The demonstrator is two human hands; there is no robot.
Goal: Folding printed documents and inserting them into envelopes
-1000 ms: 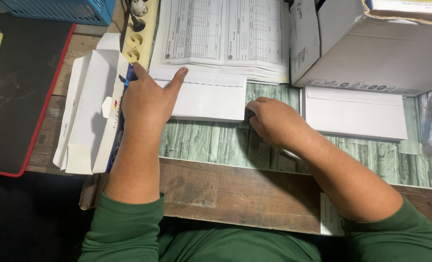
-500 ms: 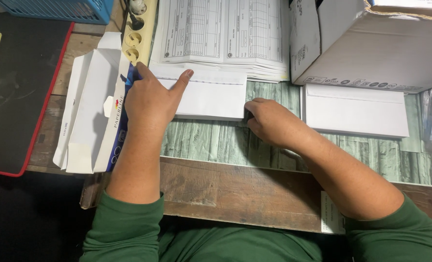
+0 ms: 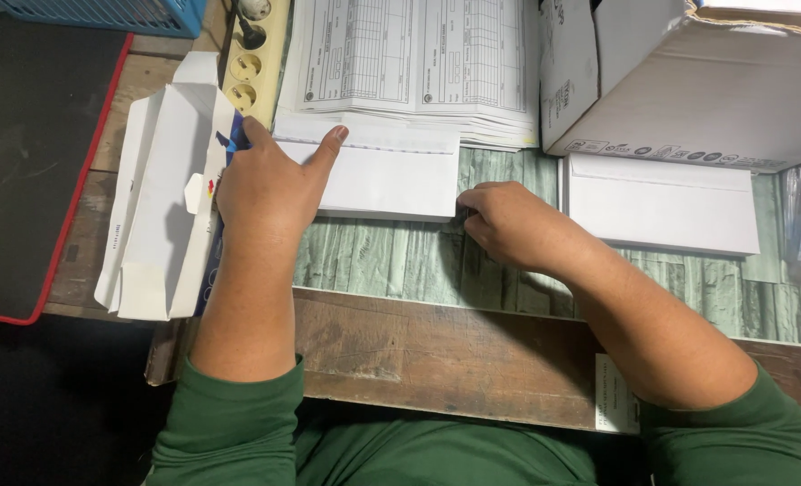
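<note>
On envelope (image 3: 391, 175), left hand (image 3: 270, 184), right hand (image 3: 508, 220).

A dark green top is worn, its sleeves pushed up and bunched near the elbows, so that both forearms are left bare. No rings, watch or gloves are seen on the left hand (image 3: 265, 193) or the right hand (image 3: 508, 225).
</note>
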